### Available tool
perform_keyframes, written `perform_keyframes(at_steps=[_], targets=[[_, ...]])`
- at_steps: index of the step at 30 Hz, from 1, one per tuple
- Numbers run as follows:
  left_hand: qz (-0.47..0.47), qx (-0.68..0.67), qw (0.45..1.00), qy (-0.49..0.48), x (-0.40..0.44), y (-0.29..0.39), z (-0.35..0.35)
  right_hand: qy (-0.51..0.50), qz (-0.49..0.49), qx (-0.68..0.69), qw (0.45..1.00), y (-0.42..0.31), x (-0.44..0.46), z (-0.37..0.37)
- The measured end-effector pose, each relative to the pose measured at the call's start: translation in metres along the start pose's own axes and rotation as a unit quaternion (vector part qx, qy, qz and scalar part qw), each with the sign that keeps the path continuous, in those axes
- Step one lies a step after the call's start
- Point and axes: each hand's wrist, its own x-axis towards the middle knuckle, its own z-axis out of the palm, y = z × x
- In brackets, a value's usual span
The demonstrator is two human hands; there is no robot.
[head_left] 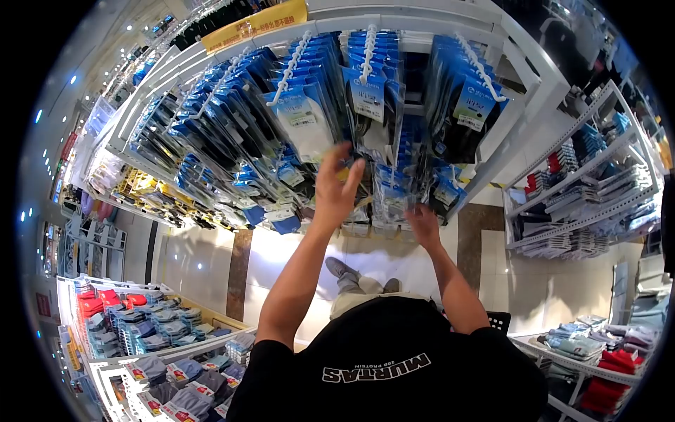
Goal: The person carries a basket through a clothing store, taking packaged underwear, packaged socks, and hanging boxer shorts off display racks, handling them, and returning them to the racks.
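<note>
Blue-topped clear packets hang in rows on white hooks in front of me. My left hand (337,186) is raised, its thumb apart from its slightly blurred fingers, with nothing visible held. Just above it hangs a packet with white contents (307,126); a packet with dark contents (371,112) is to its upper right. Lower down, my right hand (423,224) is by the lower hanging packets (444,191). Its fingers are dark and smeared, so I cannot see whether they grip one. At the right hangs another dark packet (469,116).
The white rack frame (531,105) slants down at the right, beside a shelf of folded packs (583,190). Behind me are bins of folded goods (151,323) at the left and more stacks (590,348) at the right. A yellow sign (254,24) tops the rack.
</note>
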Motion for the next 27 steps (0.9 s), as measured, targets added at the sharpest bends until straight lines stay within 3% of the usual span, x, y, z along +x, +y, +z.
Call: perform_keyframes(at_steps=[2, 11, 14, 15, 18, 21, 27], targets=[[0.022, -0.004, 0.999, 0.046, 0.026, 0.018, 0.006, 0.062, -0.058, 0.026, 0.996, 0.017, -0.012, 0.006], [-0.008, -0.109, 0.992, 0.070, 0.052, 0.008, 0.045, -0.040, 0.177, 0.074, 0.981, 0.078, -0.095, -0.023], [-0.170, -0.066, 0.979, -0.090, 0.049, 0.017, 0.024, -0.041, 0.197, 0.032, 0.979, 0.074, -0.117, -0.034], [-0.076, -0.118, 0.990, -0.023, 0.044, 0.019, 0.033, -0.042, 0.200, 0.027, 0.979, 0.074, -0.120, -0.035], [-0.042, -0.266, 0.963, 0.001, 0.032, 0.034, 0.042, -0.057, 0.215, 0.043, 0.974, 0.073, -0.122, -0.030], [-0.103, -0.285, 0.952, -0.037, 0.007, 0.041, 0.033, -0.074, 0.154, 0.093, 0.981, 0.067, -0.106, -0.029], [-0.154, -0.280, 0.944, -0.079, -0.066, 0.040, 0.031, 0.017, 0.095, 0.238, 0.966, 0.002, -0.051, -0.052]])
